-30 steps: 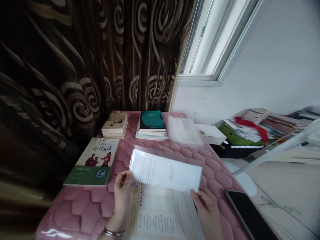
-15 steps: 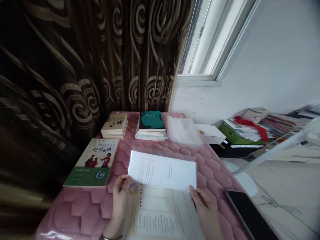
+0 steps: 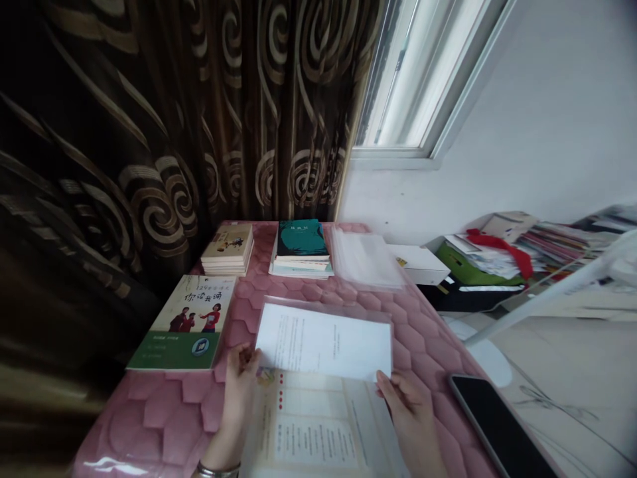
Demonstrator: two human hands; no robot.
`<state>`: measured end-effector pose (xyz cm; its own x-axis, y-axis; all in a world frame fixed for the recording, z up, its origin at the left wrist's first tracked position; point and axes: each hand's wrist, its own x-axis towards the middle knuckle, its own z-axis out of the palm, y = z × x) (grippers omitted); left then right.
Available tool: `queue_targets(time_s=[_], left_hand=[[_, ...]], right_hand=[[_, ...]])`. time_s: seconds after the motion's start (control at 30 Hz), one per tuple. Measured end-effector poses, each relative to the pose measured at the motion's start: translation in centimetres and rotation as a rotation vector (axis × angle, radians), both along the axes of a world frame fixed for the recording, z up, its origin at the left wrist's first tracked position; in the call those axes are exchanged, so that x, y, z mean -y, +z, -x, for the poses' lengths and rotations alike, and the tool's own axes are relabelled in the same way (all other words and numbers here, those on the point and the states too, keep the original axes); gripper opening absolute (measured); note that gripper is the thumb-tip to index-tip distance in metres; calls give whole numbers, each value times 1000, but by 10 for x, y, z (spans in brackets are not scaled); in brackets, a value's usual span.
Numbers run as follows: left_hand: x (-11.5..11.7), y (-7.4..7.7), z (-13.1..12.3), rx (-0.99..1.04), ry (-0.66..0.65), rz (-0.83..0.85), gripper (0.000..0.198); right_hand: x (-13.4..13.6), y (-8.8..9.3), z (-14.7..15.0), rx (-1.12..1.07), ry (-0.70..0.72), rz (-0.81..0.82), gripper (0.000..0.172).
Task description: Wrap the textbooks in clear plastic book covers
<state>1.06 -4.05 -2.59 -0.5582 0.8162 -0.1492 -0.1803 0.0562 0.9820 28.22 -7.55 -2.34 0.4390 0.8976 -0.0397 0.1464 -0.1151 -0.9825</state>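
Note:
An opened book (image 3: pixel 318 425) lies in front of me, its printed page with red dots nearest my body. Beyond that page is a white printed flap (image 3: pixel 323 338), inside a clear plastic cover (image 3: pixel 393 332) whose edge sticks out around it. My left hand (image 3: pixel 240 378) pinches the left edge where flap and page meet. My right hand (image 3: pixel 409 408) grips the right edge at the flap's near corner, thumb on top. The fingers beneath are partly hidden. A bracelet circles my left wrist.
On the pink padded table (image 3: pixel 169 418) are a green-and-white book (image 3: pixel 184 325), a tan book stack (image 3: pixel 227 249), a teal-topped stack (image 3: pixel 302 242), clear plastic covers (image 3: pixel 365 259) and a phone (image 3: pixel 497 425). A white box (image 3: pixel 421 264) stands beyond the right edge.
The flap's far left corner has shifted slightly towards me, hiding more of the flower picture on the printed page. Both hands keep their grip, almost in place.

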Motion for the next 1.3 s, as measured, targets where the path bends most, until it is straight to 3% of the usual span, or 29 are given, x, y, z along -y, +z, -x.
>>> queue_targets(time_s=[0.13, 0.27, 0.43, 0.67, 0.93, 1.3], left_hand=[[0, 11, 7, 91, -264, -34, 43], [1, 16, 4, 67, -172, -90, 39], [-8, 13, -2, 74, -99, -131, 40], [-16, 9, -4, 101, -27, -123, 46], [-11, 11, -4, 30, -67, -99, 48], [-6, 1, -1, 22, -78, -93, 45]], right_hand=[[0, -1, -1, -4, 3, -9, 41], [-3, -3, -1, -40, -3, -32, 36], [-21, -10, -2, -241, 2, -59, 35], [-40, -7, -3, -147, 17, -154, 41], [-37, 6, 3, -7, -29, -179, 47], [-41, 6, 6, -35, -24, -171, 46]])
